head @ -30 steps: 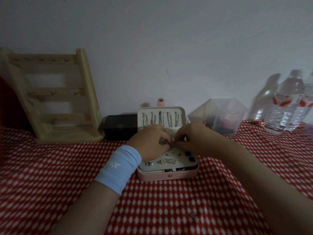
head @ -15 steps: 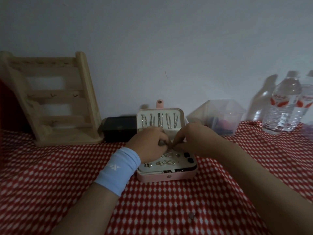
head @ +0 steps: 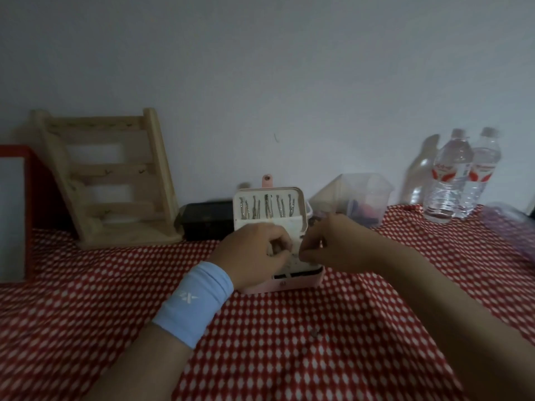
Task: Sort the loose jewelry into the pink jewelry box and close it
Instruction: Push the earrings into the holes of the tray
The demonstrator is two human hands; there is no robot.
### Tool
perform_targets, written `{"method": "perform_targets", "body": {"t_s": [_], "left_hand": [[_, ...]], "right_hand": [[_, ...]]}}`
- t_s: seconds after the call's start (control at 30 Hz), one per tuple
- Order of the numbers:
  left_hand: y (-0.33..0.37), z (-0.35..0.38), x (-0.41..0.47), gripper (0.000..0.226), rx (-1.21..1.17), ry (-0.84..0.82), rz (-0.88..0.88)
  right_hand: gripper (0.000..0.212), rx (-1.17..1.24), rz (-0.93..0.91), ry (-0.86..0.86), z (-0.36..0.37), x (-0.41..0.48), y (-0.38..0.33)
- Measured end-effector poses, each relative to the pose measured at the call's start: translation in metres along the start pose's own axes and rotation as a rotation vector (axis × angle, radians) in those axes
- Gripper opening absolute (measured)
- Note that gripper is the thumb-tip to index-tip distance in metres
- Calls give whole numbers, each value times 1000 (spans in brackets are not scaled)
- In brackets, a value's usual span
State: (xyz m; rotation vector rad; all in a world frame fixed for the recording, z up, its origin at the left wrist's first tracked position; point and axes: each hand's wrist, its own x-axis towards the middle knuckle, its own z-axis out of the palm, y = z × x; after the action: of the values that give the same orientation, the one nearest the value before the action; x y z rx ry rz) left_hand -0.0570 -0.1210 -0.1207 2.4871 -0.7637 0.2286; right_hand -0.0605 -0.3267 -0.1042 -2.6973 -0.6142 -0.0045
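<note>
Red cloth (head: 289,371) spreads around pink jewelry box (head: 301,285) (left hand (head: 254,256), right hand (head: 335,247) over)

rack (head: 115,170) — bare wood | tablecloth (head: 318,357) — matt cloth | bottles (head: 447,180) clear plastic

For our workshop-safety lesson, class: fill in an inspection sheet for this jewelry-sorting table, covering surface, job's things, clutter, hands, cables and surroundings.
Surface: red tablecloth with white dots.
Job's things: pink jewelry box open, lid upright with metal pieces hanging inside.
Clutter: wooden rack, black box, clear container and water bottles along the wall; small dark item loose on the cloth.
Hands: left hand, with a blue wristband, and right hand meet over the box's tray, fingers curled; whether they pinch anything is too small to tell.
Cables: nothing seen.
Surroundings: plain wall; red-framed board at the left.
</note>
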Motion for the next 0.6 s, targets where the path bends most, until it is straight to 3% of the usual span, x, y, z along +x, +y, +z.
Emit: {"method": "perform_targets", "body": {"t_s": [0.13,0.27,0.5,0.6], "left_hand": [[19,12,-33,9,1,-191,7],[28,21,-47,16,-9,-319,-19],[28,29,-58,17,-48,-340,-72],[25,29,-60,16,-132,-269,-99]], "right_hand": [[16,-5,17,-260,7,-31,-9],[19,25,9,-399,18,-47,-17],[14,-7,-5,-313,32,-51,-21],[11,51,-8,-189,30,-53,-20]]}}
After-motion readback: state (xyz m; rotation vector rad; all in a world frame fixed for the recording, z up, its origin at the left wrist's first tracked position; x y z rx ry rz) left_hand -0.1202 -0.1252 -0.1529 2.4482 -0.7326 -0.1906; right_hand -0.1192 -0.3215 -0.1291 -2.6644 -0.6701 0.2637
